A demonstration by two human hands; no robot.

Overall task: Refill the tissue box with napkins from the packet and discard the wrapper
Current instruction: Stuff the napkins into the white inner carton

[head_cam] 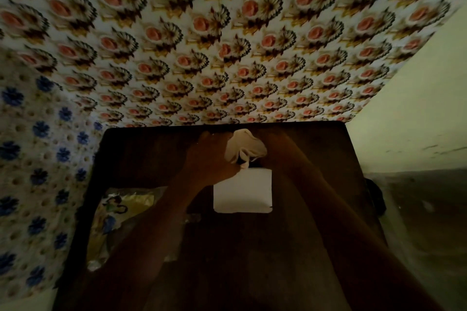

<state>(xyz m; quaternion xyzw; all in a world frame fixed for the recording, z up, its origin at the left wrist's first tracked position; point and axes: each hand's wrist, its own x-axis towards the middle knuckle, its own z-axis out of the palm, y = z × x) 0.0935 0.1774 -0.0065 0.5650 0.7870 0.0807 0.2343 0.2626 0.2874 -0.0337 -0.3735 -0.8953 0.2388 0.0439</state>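
Wall covering: blue-flowered patterned sheet (32,159) at 9 o'clock; rose-and-fan printed sheet (227,45) from 10 to 1 o'clock.
Wrapper: crumpled yellow-green plastic packet (121,212) lying on the counter at 8 o'clock, partly under the left forearm.
Counter: dark brown wooden counter (141,151), rectangular, filling the lower centre.
Left hand (209,161): reaches forward to centre; grip curled beside the napkin's lower edge, too dark to tell whether it pinches.
Napkin: crumpled off-white paper napkin (246,145) held above the far end of the box, at 12 o'clock from it.
Tissue box: white square-topped tissue box (242,190) at centre, between the two forearms; its far end is in shadow.
Right hand (274,149): just behind the napkin's right side; grip hidden, cannot tell whether spread or pressed together.
Side wall: plain pale green wall (417,108) at 3 o'clock.
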